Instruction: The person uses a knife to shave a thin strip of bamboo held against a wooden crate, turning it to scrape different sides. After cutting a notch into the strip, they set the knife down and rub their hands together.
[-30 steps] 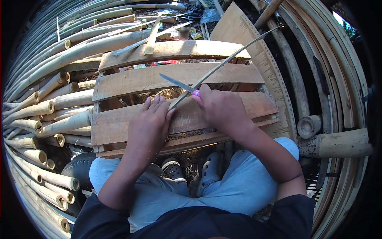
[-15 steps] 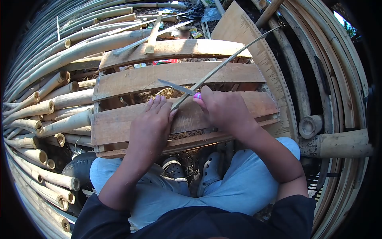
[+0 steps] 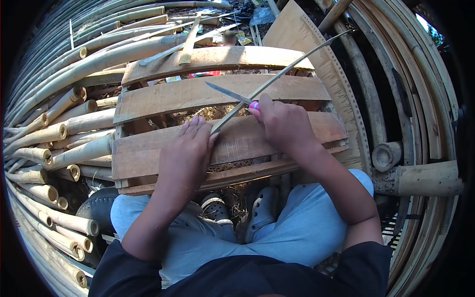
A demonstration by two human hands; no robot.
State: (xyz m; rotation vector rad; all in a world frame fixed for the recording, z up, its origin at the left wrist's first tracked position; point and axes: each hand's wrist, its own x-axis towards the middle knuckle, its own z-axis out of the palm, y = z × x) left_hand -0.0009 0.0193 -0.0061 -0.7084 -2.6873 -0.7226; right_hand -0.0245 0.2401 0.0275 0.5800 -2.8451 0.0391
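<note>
A long thin bamboo strip [image 3: 277, 76] slants from my left hand up to the far right, over a slatted wooden bench [image 3: 143, 153]. My left hand [image 3: 190, 148] grips the strip's near end against the closest plank, with its thumb along the strip. My right hand [image 3: 287, 126] is closed round the pink handle of a knife [image 3: 227, 92]. The knife's blade points up and left and crosses the strip, touching it just beyond my right fingers. Most of the handle is hidden inside my fist.
Stacked bamboo poles [image 3: 89, 123] fill the left side. Split strips [image 3: 189, 42] lie across the bench's far plank. A plywood sheet [image 3: 302, 39] leans at the right, beside a thick bamboo post [image 3: 428, 178] and long slats [image 3: 435, 89]. My knees are against the bench's near side.
My right hand and the knife have moved slightly up and right along the bamboo strip, away from my left hand. My left hand has stayed nearly in place.
</note>
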